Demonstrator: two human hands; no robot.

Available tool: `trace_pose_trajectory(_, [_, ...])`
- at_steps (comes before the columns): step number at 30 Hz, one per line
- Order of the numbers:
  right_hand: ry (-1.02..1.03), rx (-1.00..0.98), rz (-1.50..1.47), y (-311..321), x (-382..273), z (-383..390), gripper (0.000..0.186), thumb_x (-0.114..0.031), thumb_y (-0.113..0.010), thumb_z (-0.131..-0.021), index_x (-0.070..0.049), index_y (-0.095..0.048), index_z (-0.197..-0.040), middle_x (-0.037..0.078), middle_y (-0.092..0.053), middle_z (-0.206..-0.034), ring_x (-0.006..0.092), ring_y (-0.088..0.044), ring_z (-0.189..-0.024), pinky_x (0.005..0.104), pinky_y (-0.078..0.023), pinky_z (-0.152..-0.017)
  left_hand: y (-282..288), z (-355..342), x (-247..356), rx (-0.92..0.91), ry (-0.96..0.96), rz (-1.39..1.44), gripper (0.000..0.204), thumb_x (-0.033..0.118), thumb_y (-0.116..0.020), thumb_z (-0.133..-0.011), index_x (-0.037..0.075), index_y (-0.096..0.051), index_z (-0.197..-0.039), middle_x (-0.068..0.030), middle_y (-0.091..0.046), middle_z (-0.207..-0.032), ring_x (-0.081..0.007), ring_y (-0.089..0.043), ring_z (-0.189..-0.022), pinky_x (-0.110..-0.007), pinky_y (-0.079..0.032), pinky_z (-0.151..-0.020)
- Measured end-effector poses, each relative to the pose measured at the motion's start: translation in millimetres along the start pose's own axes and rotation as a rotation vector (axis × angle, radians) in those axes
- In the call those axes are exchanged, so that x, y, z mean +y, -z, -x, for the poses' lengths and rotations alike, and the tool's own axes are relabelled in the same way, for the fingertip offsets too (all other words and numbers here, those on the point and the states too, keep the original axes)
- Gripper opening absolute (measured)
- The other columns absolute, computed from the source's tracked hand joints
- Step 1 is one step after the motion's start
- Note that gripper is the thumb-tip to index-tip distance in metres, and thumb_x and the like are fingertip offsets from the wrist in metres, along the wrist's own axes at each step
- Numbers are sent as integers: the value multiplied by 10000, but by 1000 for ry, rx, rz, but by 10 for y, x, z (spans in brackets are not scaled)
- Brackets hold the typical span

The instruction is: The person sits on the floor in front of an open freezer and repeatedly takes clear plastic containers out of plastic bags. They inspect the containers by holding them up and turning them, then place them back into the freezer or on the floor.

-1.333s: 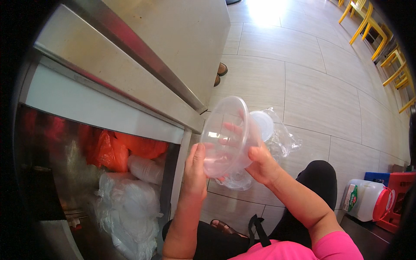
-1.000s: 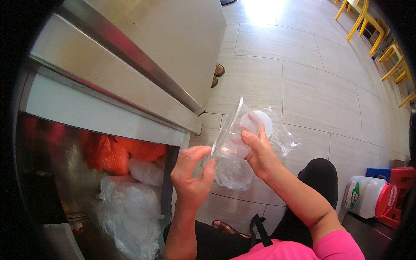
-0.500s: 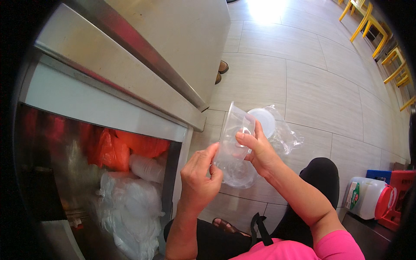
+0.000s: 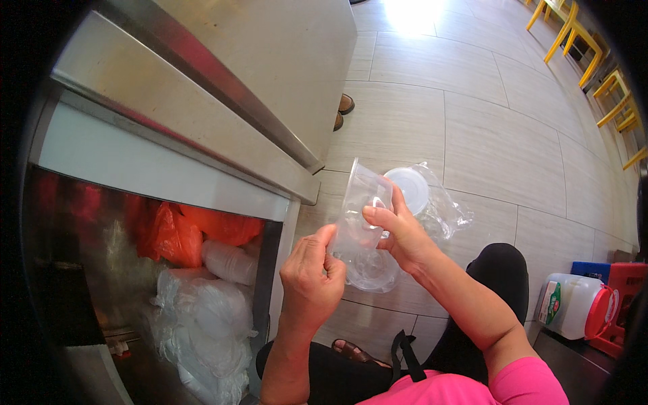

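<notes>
My right hand is wrapped round a clear plastic container held on its side, thumb pressed on its wall. My left hand has its fingers curled at the container's lower edge, pinching it. Below and behind them, clear stacked containers and pale round lids lie with a crumpled plastic bag on the tiled floor. To my left is an open compartment in a metal cabinet, holding orange bags, a stack of plastic cups and a bundle of translucent bags.
A large metal panel stands at the upper left, with someone's brown footwear beside it. Yellow chairs line the upper right. A white jug with red lid, red crate and blue crate sit at the lower right.
The container has turned from showing its round face to edge-on. My left hand shifted its grip on the edge, moving slightly right; my right thumb came round onto the container's wall.
</notes>
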State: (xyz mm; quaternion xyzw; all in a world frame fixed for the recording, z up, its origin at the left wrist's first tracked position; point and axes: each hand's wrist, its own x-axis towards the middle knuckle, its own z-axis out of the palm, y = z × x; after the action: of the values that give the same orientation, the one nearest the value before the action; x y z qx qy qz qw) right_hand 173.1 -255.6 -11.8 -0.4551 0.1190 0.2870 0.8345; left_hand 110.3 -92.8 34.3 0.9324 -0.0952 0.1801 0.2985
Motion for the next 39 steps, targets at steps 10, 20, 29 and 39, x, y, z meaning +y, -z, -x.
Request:
trace_pose_trajectory(10, [222,13,169,-78,-43,68,1083,-325,-849,-670,-160,-188,-1512,217,-318,-1374,331,-483,-1180,446,-480,-929,-112,25,-15,154,-60,-50,555,-123,-544,-707,-16,-563,-1251,-201,-673,-971,-337,-687,-814,-396,-551,-708])
trace_pose_trajectory(20, [367,-55,423,8,-46,44,1092,-338,-867,-627,-159,-236,-1500,174,-337,-1321,338,-420,-1211,468,-448,-964,65,4,3,29,142,147,446,-115,-547,-729,-9,-606,-1158,-157,-676,-852,-251,-682,-696,-321,-552,-649])
trace_pose_trajectory(29, [656,-101,905,42,-37,-30,1011,-312,-859,-583,-163,-351,-1446,220,-342,-1360,398,-364,-1273,495,-381,-1033,79,-2,-34,82,249,150,527,-111,-570,-742,6,-575,-1256,-136,-692,-869,-171,-667,-685,-285,-545,-623])
trace_pose_trajectory(39, [822,-231,1115,44,-39,11,974,-246,-851,-556,-212,-388,-1412,245,-320,-1386,469,-347,-1251,532,-373,-1029,230,-50,-112,17,578,594,578,-135,-515,-759,-10,-528,-1324,-106,-684,-956,-110,-652,-772,-239,-532,-685])
